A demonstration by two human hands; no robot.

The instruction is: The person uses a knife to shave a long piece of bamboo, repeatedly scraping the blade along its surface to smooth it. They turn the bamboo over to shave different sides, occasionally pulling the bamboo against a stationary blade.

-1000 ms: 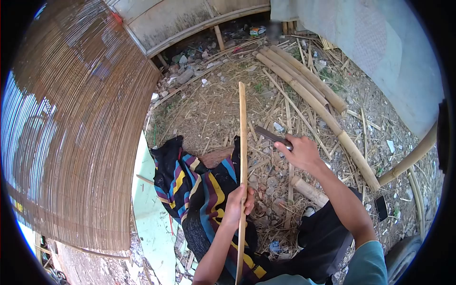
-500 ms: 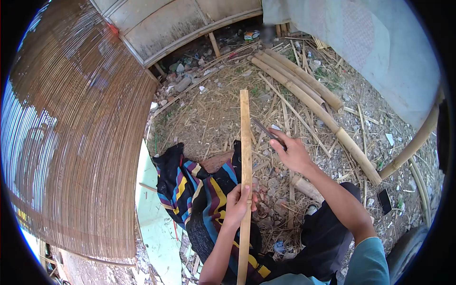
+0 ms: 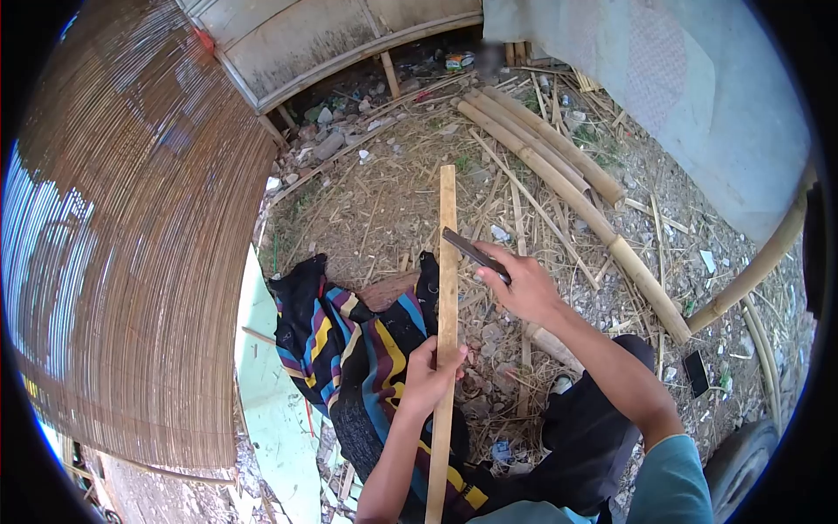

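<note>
A long flat bamboo strip [image 3: 448, 293] stands lengthwise in front of me, its lower end running down past my lap. My left hand [image 3: 431, 377] is wrapped round it below the middle, thumb across the face. In my right hand [image 3: 525, 286] is a dark narrow-bladed knife [image 3: 474, 254], gripped at its near end. The knife slants up to the left, and its tip overlaps the strip's upper part in this view. Under the strip, a striped multicoloured cloth [image 3: 384, 362] covers part of my lap and the ground.
Bamboo poles [image 3: 559, 175] lie on the littered ground ahead to the right. A slatted bamboo screen [image 3: 148, 262] rises at left, beside a pale green board [image 3: 275, 402]. A dark phone [image 3: 696, 374] and a tyre [image 3: 742, 463] are at lower right.
My right hand has brought the knife left and slightly down, from beside the strip to overlapping it. My left hand keeps its hold; the view has shifted slightly.
</note>
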